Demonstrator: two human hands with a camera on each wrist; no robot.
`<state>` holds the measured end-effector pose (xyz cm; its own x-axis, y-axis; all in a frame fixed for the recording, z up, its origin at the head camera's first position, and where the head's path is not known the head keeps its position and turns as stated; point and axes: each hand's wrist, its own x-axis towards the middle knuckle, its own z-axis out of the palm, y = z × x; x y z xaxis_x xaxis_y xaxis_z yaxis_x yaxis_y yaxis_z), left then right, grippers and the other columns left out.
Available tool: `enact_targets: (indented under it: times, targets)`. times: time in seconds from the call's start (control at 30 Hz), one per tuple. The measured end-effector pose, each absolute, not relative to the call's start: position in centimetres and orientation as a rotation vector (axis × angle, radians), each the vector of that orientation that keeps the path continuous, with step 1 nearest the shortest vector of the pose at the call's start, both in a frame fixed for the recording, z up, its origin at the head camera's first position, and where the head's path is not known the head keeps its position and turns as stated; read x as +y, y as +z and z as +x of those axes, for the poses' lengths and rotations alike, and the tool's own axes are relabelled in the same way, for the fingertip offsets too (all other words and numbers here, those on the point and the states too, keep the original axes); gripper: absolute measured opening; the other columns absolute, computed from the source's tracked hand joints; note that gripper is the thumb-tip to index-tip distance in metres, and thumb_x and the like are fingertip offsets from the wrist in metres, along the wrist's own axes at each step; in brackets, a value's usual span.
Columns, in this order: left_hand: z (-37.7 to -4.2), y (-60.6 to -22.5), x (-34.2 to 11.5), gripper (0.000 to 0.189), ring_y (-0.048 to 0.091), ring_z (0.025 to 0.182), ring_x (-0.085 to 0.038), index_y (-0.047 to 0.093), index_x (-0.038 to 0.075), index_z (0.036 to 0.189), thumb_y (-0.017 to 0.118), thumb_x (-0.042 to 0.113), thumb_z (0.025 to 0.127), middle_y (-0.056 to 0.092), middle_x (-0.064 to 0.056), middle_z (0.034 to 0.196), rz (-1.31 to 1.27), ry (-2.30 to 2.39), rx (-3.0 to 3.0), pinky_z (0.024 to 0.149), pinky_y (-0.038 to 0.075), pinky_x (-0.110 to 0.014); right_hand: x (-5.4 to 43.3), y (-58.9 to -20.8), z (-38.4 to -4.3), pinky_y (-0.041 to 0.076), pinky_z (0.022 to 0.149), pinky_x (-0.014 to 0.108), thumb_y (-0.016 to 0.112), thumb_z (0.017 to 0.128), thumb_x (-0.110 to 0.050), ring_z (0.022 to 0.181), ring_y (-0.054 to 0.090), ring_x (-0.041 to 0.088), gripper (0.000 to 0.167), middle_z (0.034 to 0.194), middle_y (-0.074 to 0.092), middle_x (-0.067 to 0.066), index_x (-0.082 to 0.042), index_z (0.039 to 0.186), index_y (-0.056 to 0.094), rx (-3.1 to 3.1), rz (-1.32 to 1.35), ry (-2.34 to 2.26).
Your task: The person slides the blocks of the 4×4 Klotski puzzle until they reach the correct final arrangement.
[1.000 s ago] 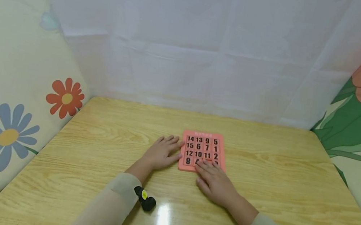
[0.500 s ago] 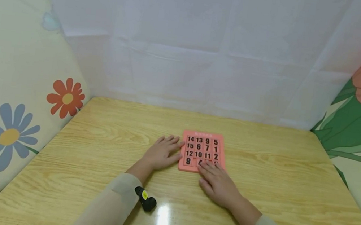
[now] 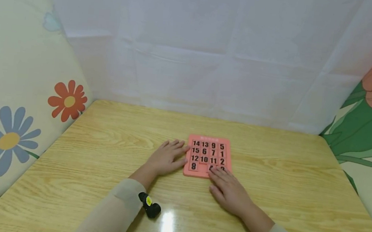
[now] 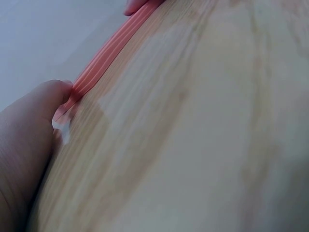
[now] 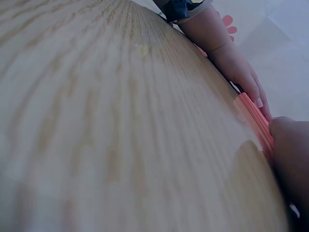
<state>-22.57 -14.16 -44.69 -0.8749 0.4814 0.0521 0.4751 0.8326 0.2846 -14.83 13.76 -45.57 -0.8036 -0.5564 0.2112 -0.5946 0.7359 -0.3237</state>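
Observation:
A pink number slide puzzle lies flat on the wooden table, its square tiles printed with black numbers. In its bottom row a bare slot shows between the 8 tile and the 4 tile. My right hand reaches in from the lower right, fingers extended, fingertips resting on the 4 tile and partly covering it and its right neighbour. At the puzzle's left side, my left hand lies with spread fingers touching the frame. The left wrist view has the left thumb against the puzzle's side edge.
The wooden table extends around the puzzle on every side. Behind it hangs a white cloth; flower-printed panels flank the left and right. A black wrist device sits on the left sleeve.
The 4 tile has slid right along the bottom row with my right hand's fingers on it, baring a slot beside the 8. My left hand has stayed in place.

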Motion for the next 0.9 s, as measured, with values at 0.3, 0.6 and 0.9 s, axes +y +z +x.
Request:
enact_targets:
  times: [0.3, 0.6, 0.9]
  targets:
    - [-22.60, -44.79, -14.15, 0.060, 0.023, 0.151, -0.031, 0.038, 0.020, 0.152, 0.045, 0.049, 0.100, 0.031, -0.010, 0.160, 0.775, 0.461, 2.985, 0.125, 0.013, -0.053, 14.10, -45.78, -14.86, 0.027, 0.121, 0.046, 0.053, 0.099, -0.033, 0.144, 0.040, 0.025, 0.051, 0.153, 0.045, 0.006, -0.010, 0.144, 0.050, -2.838, 0.926, 0.590]
    - [-22.50, -44.56, -14.15, 0.061, 0.022, 0.151, -0.031, 0.037, 0.021, 0.152, 0.044, 0.050, 0.100, 0.030, -0.010, 0.160, 0.771, 0.460, 2.973, 0.125, 0.012, -0.052, 14.33, -45.65, -14.77, 0.029, 0.120, 0.046, 0.054, 0.099, -0.032, 0.143, 0.041, 0.025, 0.050, 0.152, 0.045, 0.006, -0.009, 0.143, 0.051, -2.839, 0.911, 0.595]
    - [-22.54, -44.61, -14.19, 0.061, 0.024, 0.150, -0.032, 0.038, 0.019, 0.152, 0.045, 0.049, 0.099, 0.032, -0.010, 0.160, 0.794, 0.448, 2.985, 0.124, 0.014, -0.053, 14.11, -45.70, -14.75, 0.034, 0.117, 0.048, 0.058, 0.097, -0.030, 0.139, 0.046, 0.027, 0.049, 0.149, 0.050, 0.008, -0.009, 0.141, 0.054, -2.785, 0.924, 0.582]
